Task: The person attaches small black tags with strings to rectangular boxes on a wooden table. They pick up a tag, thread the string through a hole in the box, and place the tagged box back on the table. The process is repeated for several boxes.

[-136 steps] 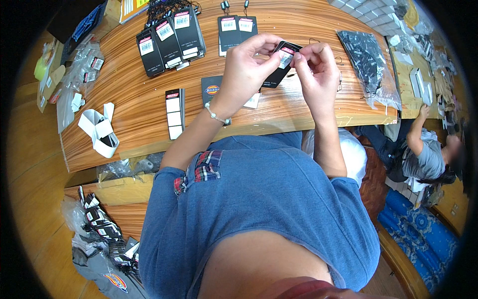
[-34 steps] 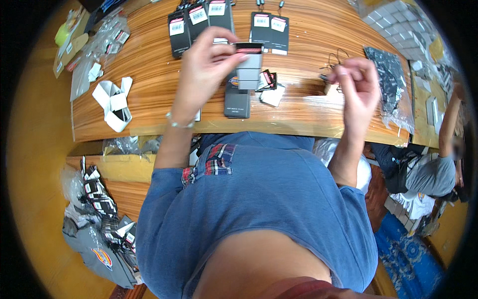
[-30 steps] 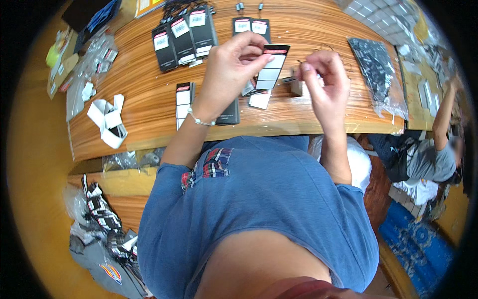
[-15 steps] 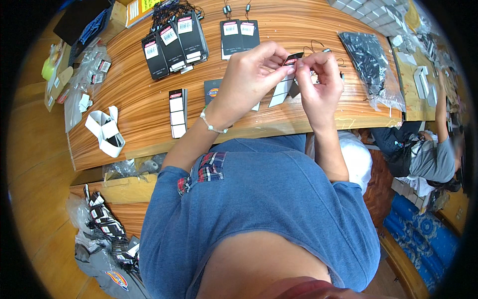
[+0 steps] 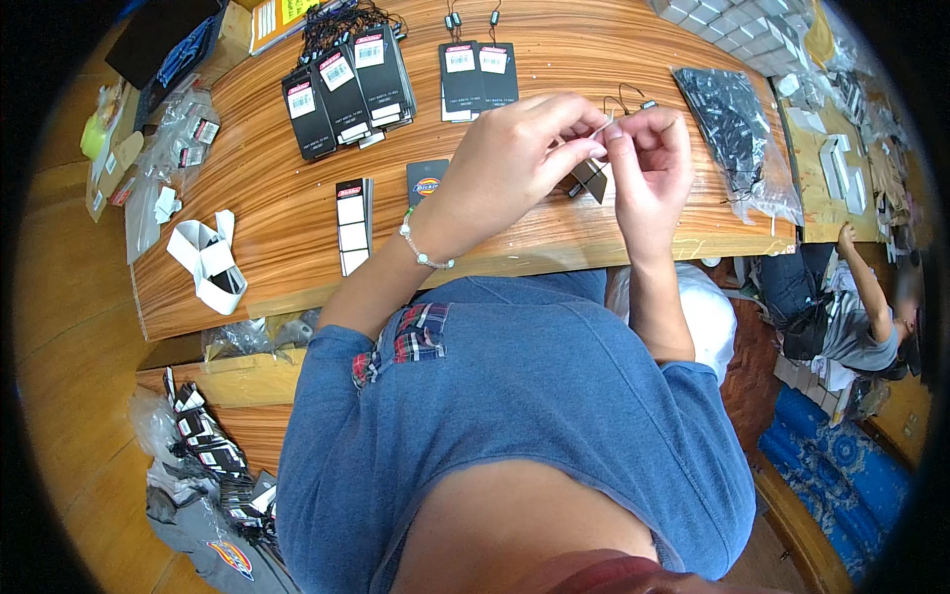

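- While both hands meet above the near edge of the wooden table (image 5: 297, 267), the left hand (image 5: 515, 158) and right hand (image 5: 648, 163) pinch narrowly toward each other on a thin pale string (image 5: 601, 126) held between their fingertips.
- Just below that pinch hangs a small dark hang tag (image 5: 592, 178), tilted. It seems to dangle from the string, lifted clear of the table; the two-handed grip looks like a way of keeping the fine cord taut enough to work.
- A bead bracelet (image 5: 426, 252) sits on the left wrist.
- Beside the hands, farther along the table, a clear bag of black cords (image 5: 737, 129) lies within reach of the right hand, probably placed there as a supply.
- Toward the left lie a single tag with a coloured emblem (image 5: 427, 183) and a long strip of white labels (image 5: 352, 223).
- Beyond these, fanned stacks of black tags (image 5: 341, 89) and a pair of black tags (image 5: 477, 77) lie in tidy groups, apparently sorted batches.
- At the table's left end lies a folded white paper band (image 5: 210, 262).
- Off to the right, another person (image 5: 856, 317) sits low, apart from this work.
- Compared with half a second earlier, the hands sit a little farther right and the tag now hangs visibly below the fingers instead of lying between them; a second ago the left hand held a long label-bearing tag upright.
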The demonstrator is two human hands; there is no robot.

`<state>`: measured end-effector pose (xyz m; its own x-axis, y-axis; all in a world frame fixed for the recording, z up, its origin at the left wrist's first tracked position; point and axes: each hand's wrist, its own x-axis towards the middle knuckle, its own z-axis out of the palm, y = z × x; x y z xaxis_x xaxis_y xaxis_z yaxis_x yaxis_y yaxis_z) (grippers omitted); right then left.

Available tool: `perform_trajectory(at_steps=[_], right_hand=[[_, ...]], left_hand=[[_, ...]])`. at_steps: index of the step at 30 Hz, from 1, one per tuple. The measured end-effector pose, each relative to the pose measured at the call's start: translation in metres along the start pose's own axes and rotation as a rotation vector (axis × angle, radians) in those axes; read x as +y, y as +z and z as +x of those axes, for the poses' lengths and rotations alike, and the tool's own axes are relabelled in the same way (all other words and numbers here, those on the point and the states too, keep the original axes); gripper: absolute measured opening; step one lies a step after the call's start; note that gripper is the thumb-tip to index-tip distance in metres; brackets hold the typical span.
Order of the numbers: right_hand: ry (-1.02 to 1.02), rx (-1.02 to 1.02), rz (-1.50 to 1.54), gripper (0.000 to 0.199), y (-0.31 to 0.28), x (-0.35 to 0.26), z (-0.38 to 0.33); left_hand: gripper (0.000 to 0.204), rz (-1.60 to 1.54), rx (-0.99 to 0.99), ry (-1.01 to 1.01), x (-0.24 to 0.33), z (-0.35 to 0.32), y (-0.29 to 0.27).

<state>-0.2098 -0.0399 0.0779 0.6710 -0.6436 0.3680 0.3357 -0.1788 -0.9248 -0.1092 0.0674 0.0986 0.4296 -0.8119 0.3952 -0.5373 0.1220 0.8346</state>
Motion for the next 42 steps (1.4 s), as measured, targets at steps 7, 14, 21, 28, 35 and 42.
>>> perform_trajectory(at_steps=[7,14,21,28,35,42], right_hand=[[0.086,-0.079,0.112,0.019,-0.009,-0.004,0.007],[-0.019,-0.062,-0.177,0.024,-0.012,-0.005,0.012],[0.289,-0.082,0.189,0.014,-0.020,-0.002,0.022],[0.482,-0.153,0.517,0.011,-0.031,0.018,0.021],[0.507,-0.138,0.486,0.010,-0.029,0.021,0.021],[0.627,-0.161,0.650,0.010,-0.024,0.026,0.019]], left_hand=[[0.015,0.439,0.088,0.437,-0.010,0.016,-0.008],[0.016,0.430,0.071,0.409,-0.011,0.023,-0.007],[0.019,0.606,0.112,0.636,-0.020,0.027,-0.007],[0.022,0.751,-0.007,0.778,-0.025,0.036,-0.010],[0.019,0.853,-0.023,0.837,-0.018,0.038,-0.013],[0.014,0.825,-0.147,0.773,-0.010,0.038,-0.020]])
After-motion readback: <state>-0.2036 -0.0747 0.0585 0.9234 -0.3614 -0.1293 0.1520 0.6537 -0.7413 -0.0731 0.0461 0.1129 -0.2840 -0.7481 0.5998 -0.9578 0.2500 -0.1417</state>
